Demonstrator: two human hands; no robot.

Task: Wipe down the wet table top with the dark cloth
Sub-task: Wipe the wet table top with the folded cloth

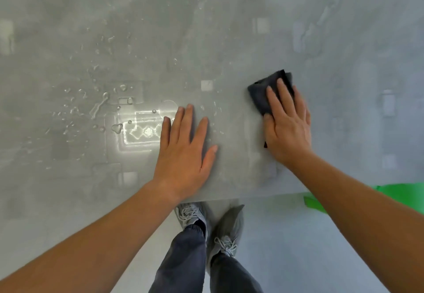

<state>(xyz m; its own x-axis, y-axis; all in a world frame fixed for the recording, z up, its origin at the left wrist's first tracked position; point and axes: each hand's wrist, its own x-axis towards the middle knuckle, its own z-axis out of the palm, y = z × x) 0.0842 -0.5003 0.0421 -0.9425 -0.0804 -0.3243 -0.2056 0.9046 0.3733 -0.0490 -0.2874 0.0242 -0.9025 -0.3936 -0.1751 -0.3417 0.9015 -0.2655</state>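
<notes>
The grey glossy table top (229,29) fills the view. Water drops and small puddles (101,107) lie on its left and middle parts. A folded dark cloth (263,93) rests on the table at the right. My right hand (286,127) presses flat on the cloth, fingers spread over it, covering its near half. My left hand (185,148) lies flat on the bare table near the front edge, fingers apart, holding nothing, just right of the wet patch.
The table's front edge (252,197) runs below my hands. Beneath it are the grey floor, my own legs and grey shoes (220,228), and a green strip (394,191) on the floor at the right.
</notes>
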